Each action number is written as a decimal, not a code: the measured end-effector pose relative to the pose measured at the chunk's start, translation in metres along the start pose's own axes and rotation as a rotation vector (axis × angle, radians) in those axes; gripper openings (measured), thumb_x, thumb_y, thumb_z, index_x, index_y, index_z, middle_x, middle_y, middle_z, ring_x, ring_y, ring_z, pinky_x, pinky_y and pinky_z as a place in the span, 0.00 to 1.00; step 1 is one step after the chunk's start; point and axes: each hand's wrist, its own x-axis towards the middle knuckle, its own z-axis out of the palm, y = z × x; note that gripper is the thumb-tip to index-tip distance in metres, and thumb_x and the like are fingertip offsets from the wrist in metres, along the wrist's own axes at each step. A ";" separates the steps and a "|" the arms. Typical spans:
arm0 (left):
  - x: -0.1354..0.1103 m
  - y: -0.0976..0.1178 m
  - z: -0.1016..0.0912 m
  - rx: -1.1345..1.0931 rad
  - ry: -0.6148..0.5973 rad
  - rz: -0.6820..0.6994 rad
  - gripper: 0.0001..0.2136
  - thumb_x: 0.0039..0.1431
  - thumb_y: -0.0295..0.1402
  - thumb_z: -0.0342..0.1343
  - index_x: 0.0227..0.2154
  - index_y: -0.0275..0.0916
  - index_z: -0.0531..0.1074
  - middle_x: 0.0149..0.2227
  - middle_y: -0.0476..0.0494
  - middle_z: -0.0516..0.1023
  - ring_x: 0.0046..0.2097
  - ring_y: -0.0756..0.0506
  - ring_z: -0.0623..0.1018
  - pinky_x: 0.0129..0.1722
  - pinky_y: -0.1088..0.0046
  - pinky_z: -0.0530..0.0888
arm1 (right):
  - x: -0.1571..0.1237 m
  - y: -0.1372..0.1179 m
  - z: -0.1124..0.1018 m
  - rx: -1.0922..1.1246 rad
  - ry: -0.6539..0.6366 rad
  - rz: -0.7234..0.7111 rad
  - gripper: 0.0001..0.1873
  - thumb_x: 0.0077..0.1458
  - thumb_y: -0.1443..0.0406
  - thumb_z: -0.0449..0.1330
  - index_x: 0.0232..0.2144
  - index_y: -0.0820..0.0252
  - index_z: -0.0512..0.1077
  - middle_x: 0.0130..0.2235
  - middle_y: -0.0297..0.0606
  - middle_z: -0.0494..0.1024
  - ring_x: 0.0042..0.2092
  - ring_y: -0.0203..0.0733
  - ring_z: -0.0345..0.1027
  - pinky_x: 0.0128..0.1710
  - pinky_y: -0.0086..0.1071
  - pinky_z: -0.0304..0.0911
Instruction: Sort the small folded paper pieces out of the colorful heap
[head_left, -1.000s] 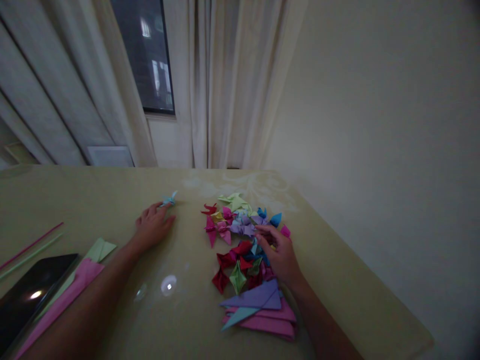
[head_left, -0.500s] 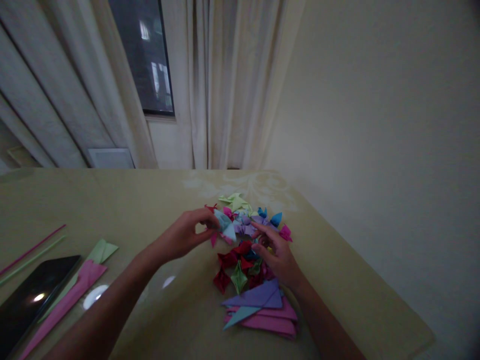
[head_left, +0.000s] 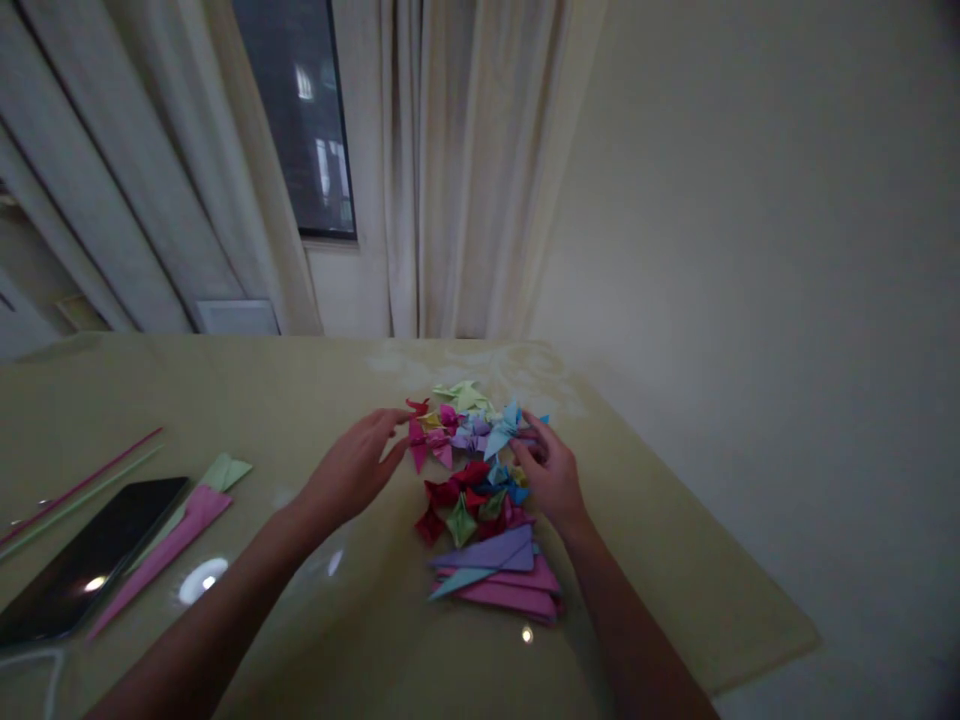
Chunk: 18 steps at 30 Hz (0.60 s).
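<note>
Over the far part of the table, my right hand (head_left: 553,470) pinches a light-blue folded paper flower (head_left: 502,432) between thumb and fingers. My left hand (head_left: 356,462) is at the left side of the pile, thumb and fingers apart, its fingertips close to a magenta paper flower (head_left: 417,440); whether they touch it I cannot tell. Between the hands lie pink flowers (head_left: 441,444), lilac flowers (head_left: 471,432) and pale-green flowers (head_left: 465,396). Nearer to me sits a cluster of dark-red flowers (head_left: 442,493) with a green flower (head_left: 460,521) among them.
Flat folded paper pieces, purple (head_left: 487,553) over pink (head_left: 517,595), lie in front of the flowers. On the left are a black phone (head_left: 90,560), a pink paper strip (head_left: 165,550) and two thin sticks (head_left: 82,490). A wall (head_left: 750,300) rises beyond the table's right edge.
The light-blue flower has passed from my left hand to my right hand and moved right. My left hand has opened and drawn slightly left. The view has shifted a little.
</note>
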 end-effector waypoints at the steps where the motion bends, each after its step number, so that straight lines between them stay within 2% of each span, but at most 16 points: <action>1: -0.011 -0.015 -0.003 0.132 0.011 -0.069 0.20 0.69 0.40 0.49 0.58 0.37 0.70 0.57 0.31 0.78 0.55 0.35 0.79 0.57 0.54 0.75 | 0.002 0.004 -0.001 -0.013 0.030 0.003 0.28 0.57 0.54 0.66 0.58 0.58 0.76 0.44 0.44 0.83 0.31 0.40 0.74 0.31 0.33 0.73; 3: -0.040 -0.047 -0.011 0.411 -0.001 -0.254 0.24 0.66 0.37 0.49 0.60 0.29 0.69 0.61 0.23 0.74 0.61 0.29 0.75 0.61 0.48 0.71 | 0.005 0.008 -0.001 -0.032 0.062 -0.010 0.28 0.58 0.55 0.65 0.58 0.59 0.75 0.43 0.44 0.83 0.29 0.39 0.74 0.29 0.32 0.73; 5: -0.071 -0.075 -0.020 0.628 0.017 -0.502 0.24 0.67 0.38 0.46 0.59 0.26 0.70 0.63 0.18 0.71 0.64 0.23 0.71 0.57 0.43 0.72 | 0.005 0.009 0.000 -0.038 0.055 -0.028 0.27 0.58 0.55 0.64 0.58 0.59 0.75 0.42 0.44 0.83 0.28 0.39 0.74 0.27 0.32 0.71; 7: -0.098 -0.094 -0.028 0.678 -0.011 -0.702 0.24 0.68 0.39 0.43 0.55 0.27 0.73 0.57 0.16 0.75 0.60 0.21 0.73 0.51 0.43 0.75 | 0.004 0.007 0.002 -0.046 0.033 -0.043 0.26 0.59 0.55 0.63 0.56 0.60 0.76 0.42 0.43 0.83 0.28 0.39 0.73 0.26 0.31 0.70; 8: -0.107 -0.100 -0.031 0.672 -0.037 -0.744 0.23 0.69 0.39 0.43 0.52 0.27 0.75 0.54 0.16 0.77 0.58 0.21 0.75 0.48 0.45 0.75 | 0.003 0.005 0.003 -0.056 0.020 -0.052 0.25 0.59 0.56 0.63 0.56 0.60 0.76 0.41 0.43 0.82 0.28 0.39 0.73 0.25 0.31 0.70; 10: -0.115 -0.106 -0.034 0.630 -0.090 -0.714 0.20 0.68 0.34 0.43 0.48 0.27 0.77 0.49 0.16 0.79 0.53 0.22 0.78 0.47 0.48 0.75 | 0.001 0.002 0.006 -0.086 0.003 -0.079 0.24 0.59 0.56 0.63 0.54 0.59 0.77 0.41 0.42 0.82 0.28 0.39 0.73 0.25 0.31 0.68; 13: -0.107 -0.104 -0.030 0.558 -0.117 -0.565 0.19 0.65 0.27 0.44 0.48 0.29 0.78 0.49 0.19 0.80 0.52 0.28 0.80 0.52 0.51 0.74 | -0.002 -0.003 0.008 -0.117 0.003 -0.114 0.22 0.60 0.55 0.63 0.53 0.58 0.78 0.40 0.42 0.82 0.30 0.41 0.73 0.25 0.31 0.68; 15: -0.096 -0.101 -0.023 0.498 -0.112 -0.508 0.20 0.67 0.28 0.42 0.53 0.33 0.76 0.51 0.26 0.81 0.53 0.33 0.80 0.56 0.57 0.73 | -0.003 -0.004 0.010 -0.112 0.015 -0.124 0.21 0.60 0.54 0.63 0.51 0.58 0.79 0.39 0.42 0.82 0.31 0.43 0.74 0.27 0.32 0.69; 18: -0.085 -0.096 -0.012 0.406 -0.109 -0.442 0.22 0.69 0.35 0.44 0.62 0.35 0.69 0.53 0.33 0.81 0.53 0.39 0.80 0.56 0.65 0.73 | -0.003 -0.004 0.013 -0.113 0.034 -0.135 0.20 0.59 0.55 0.63 0.48 0.59 0.80 0.38 0.42 0.82 0.32 0.44 0.75 0.28 0.33 0.69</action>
